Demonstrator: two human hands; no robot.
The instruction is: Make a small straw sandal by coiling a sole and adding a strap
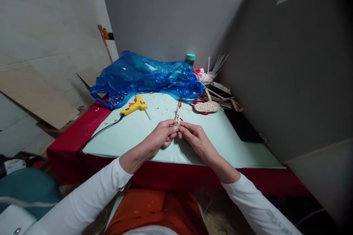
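Note:
My left hand (163,134) and my right hand (194,136) meet over the pale green sheet (154,132), both pinching the lower end of a thin pale stick (179,113) with a bit of red ribbon on it. The stick points away from me, toward the far side of the table. A yellow glue gun (135,105) lies on the sheet to the left of my hands, its black cord (99,132) trailing off the table edge.
A crumpled blue plastic bag (146,77) fills the far side of the table. A woven straw oval (206,107) lies at the right, with sticks, a green-capped jar (190,58) and clutter behind it. Red cloth (68,143) covers the table. Grey walls stand close at the right.

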